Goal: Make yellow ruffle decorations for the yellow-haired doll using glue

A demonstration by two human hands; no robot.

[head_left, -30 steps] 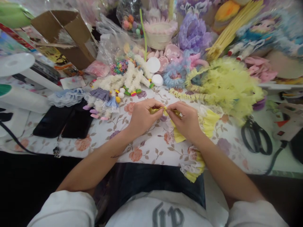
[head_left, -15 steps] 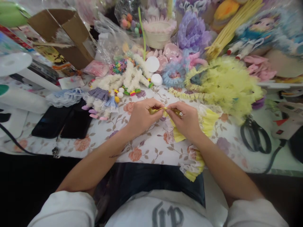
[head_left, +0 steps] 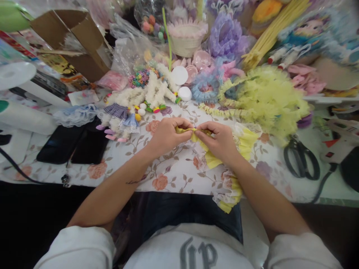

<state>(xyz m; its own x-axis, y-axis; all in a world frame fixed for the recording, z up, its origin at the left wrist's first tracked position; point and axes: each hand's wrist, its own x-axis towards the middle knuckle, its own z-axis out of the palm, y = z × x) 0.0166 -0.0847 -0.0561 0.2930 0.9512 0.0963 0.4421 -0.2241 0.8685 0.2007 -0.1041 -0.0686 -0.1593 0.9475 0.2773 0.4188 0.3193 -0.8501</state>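
Note:
Both of my hands meet over the flowered tablecloth (head_left: 179,164), pinching the edge of a yellow ruffled fabric strip with white lace (head_left: 246,140). My left hand (head_left: 169,135) holds the edge between thumb and fingertips. Just beside it, fingertips almost touching, my right hand (head_left: 217,140) grips the same edge. From my right hand the strip runs under the wrist; one part lies on the table to the right and another hangs over the front edge. Any small item between the fingertips is too small to make out.
Black scissors (head_left: 301,158) and a glue gun (head_left: 338,144) lie at the right. Two dark phones (head_left: 91,144) are on the left, near small plush dolls (head_left: 120,114). Behind stand a cardboard box (head_left: 75,41), a pale basket (head_left: 187,37) and a yellow tulle heap (head_left: 272,101).
Both hands keep pinching the yellow fabric edge at nearly the same place. Their fingertips have shifted slightly, and the view has moved a little.

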